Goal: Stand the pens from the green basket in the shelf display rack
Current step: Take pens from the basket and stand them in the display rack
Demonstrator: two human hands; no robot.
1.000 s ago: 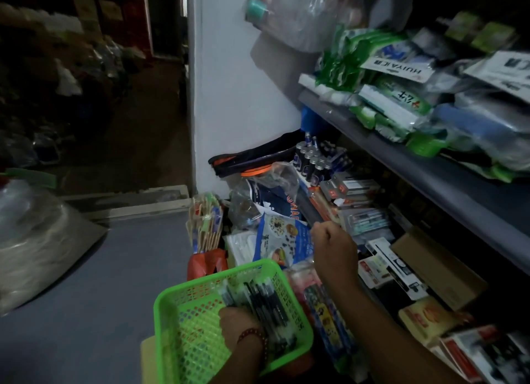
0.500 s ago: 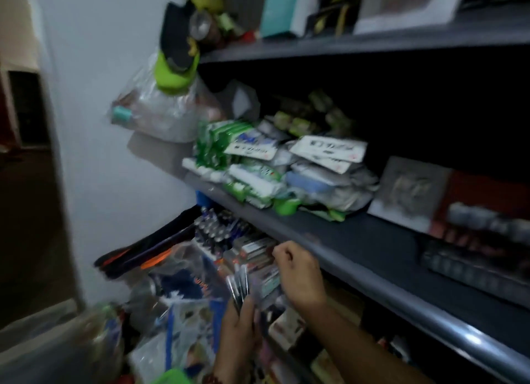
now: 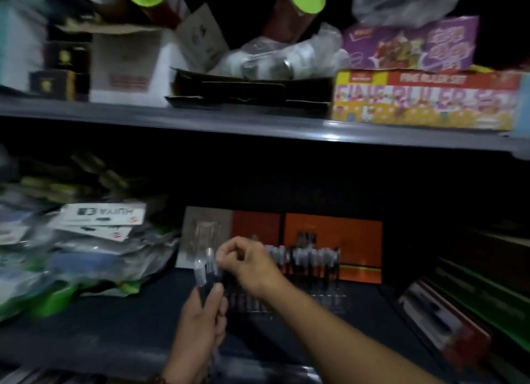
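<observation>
**Bundle now up at the rack; first pen being picked off**

- Change: a second ago the left hand was down in the basket on the pens, and the right hand was a loose fist over the lower clutter. Half a second ago a bundle came up clear of the basket. Now both hands are at the middle shelf (image 3: 114, 326), directly in front of the rack (image 3: 309, 297).
- Left hand (image 3: 200, 326): fingers and thumb wrapped round the lower barrels of the pens (image 3: 206, 271). The bundle is upright, with the clear caps standing just above the thumb.
- Right hand (image 3: 249, 264): just above and right of the left. Thumb and forefinger pinch the cap end of one pen in the bundle, and the other fingers are curled in. Motion blur hides whether that pen has parted from the rest.
- Rack: just behind and right of the right hand, with its front edge under the right wrist. A row of pens stands in it beyond the right knuckles. The nearer rows look unfilled, but the blur makes this uncertain.
- Basket: out of view, somewhere below the hands.
- Surroundings: packets (image 3: 94, 257) are heaped well left of the left hand. An orange box (image 3: 344, 240) stands behind the rack.

Reading: the fetch looks done and the standing step is beginning. As far as I can see, nothing from this bundle is in the rack yet. The next move calls for drawing one pen free without loosening the left hand's hold, then setting it tip-down into a free slot.
</observation>
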